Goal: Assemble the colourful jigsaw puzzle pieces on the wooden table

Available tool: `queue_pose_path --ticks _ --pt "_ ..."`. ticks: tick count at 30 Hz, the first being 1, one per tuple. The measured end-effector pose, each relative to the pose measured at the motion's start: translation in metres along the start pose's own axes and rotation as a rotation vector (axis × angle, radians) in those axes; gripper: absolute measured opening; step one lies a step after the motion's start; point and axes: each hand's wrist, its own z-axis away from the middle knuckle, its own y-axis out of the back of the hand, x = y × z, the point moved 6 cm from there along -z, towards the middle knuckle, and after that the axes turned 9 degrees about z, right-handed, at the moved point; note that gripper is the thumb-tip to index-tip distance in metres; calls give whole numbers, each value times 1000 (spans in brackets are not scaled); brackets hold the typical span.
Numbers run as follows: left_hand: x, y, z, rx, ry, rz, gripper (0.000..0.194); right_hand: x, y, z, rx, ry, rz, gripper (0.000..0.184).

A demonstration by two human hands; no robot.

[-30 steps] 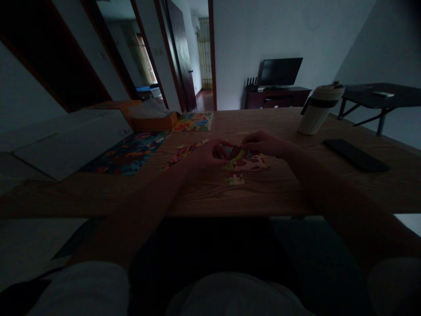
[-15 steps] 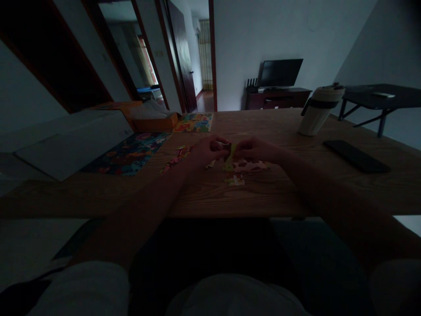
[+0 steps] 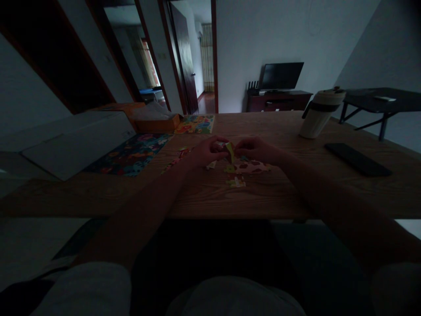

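Over the middle of the wooden table (image 3: 197, 197), my left hand (image 3: 208, 151) and my right hand (image 3: 255, 148) meet at a small yellow-green puzzle piece (image 3: 230, 151). Fingers of both hands pinch it from either side, and it stands tilted. Right below lies a joined strip of pink puzzle pieces with dark patches (image 3: 252, 167). Closer to me is a small yellow and white puzzle piece (image 3: 236, 181). A pale loose piece (image 3: 211, 165) rests under my left hand. Red and pink pieces (image 3: 171, 166) lie left of it, partly hidden by my forearm. The light is dim.
At left stand a white box (image 3: 79, 140) and an orange box (image 3: 158, 124) with clear plastic. Beside them lie a dark blue patterned sheet (image 3: 131, 156) and a bright printed sheet (image 3: 197, 124). On the right are a cream tumbler (image 3: 320, 116) and a flat black object (image 3: 357, 159).
The yellow-green piece has turned a little between my fingers. My hands stay almost in place, and the whole view has shifted slightly.
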Motion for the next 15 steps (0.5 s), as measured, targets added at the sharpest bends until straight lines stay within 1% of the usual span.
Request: queue_pose_path --ticks 5,11,15 --pt "-2 3 -2 8 -9 -16 37 3 4 -2 33 12 15 21" --pt "4 3 1 22 22 -64 37 -2 6 -1 61 12 35 23" --pt "3 7 2 65 15 -131 26 -3 10 -2 104 40 58 24"
